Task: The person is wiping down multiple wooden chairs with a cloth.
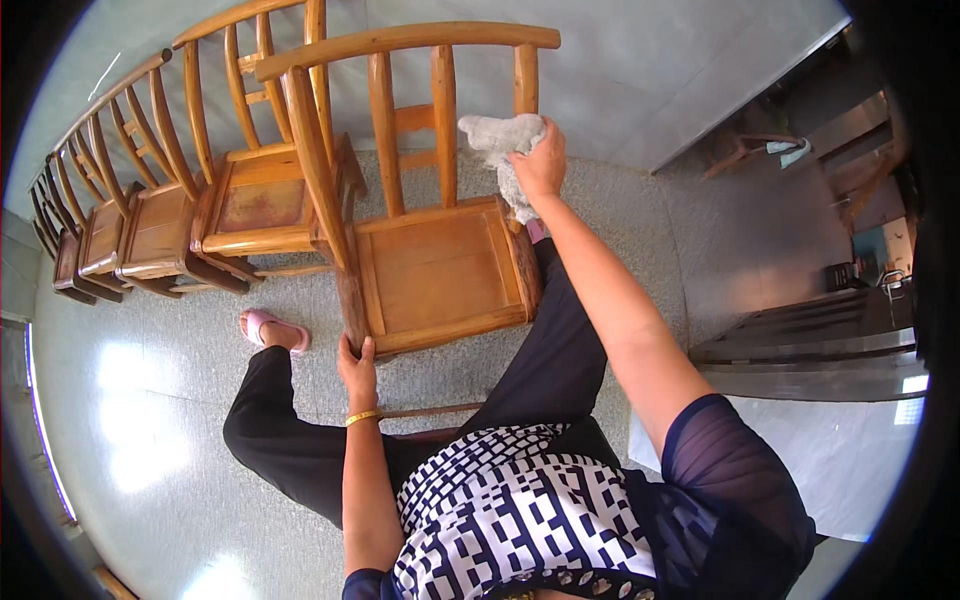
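A wooden chair (437, 270) with a slatted back stands before me, its seat towards my body. My left hand (357, 367) grips the near left corner of the seat frame. In my right hand (541, 166) is a crumpled light-grey cloth (504, 138), held against the right post of the chair's back. Part of the cloth hangs down towards the seat's back right corner. The hand and cloth hide the lower part of that post.
Several similar wooden chairs (259, 199) line the grey wall (600, 82) on the left. My slippered foot (274, 330) is on the speckled floor (315, 390). At right a doorway shows a dark cabinet (810, 330) and a stool with a pale cloth (789, 152).
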Available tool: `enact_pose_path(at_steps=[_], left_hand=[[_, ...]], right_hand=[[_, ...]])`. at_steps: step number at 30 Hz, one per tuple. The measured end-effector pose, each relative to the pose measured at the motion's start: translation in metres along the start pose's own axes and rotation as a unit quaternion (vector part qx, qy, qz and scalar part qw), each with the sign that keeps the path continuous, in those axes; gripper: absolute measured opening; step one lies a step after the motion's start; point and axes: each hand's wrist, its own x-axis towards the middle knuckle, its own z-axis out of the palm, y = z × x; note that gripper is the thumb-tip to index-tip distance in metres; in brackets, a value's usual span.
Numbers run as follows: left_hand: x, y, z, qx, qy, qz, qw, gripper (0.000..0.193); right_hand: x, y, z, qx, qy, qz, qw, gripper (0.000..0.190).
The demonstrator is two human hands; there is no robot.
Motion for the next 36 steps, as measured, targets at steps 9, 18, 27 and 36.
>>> enact_pose_path(at_steps=[9, 18, 27, 36], left_hand=[[-0.003, 0.019, 0.002, 0.035, 0.006, 0.001, 0.999, 0.054], [0.001, 0.008, -0.005, 0.052, 0.007, 0.011, 0.999, 0.057], [0.024, 0.004, -0.004, 0.042, 0.025, 0.017, 0.999, 0.053], [0.018, -0.012, -0.020, -0.201, -0.037, -0.058, 0.977, 0.048]], right_hand=[[-0.107, 0.086, 0.016, -0.175, -0.148, -0.002, 0.973, 0.055], [-0.127, 0.076, -0.029, -0.236, -0.484, 0.077, 0.839, 0.064], [-0.174, 0.058, -0.051, -0.242, -0.468, 0.061, 0.848, 0.074], [-0.272, -0.027, -0.021, -0.229, -0.419, -0.366, 0.799, 0.055]])
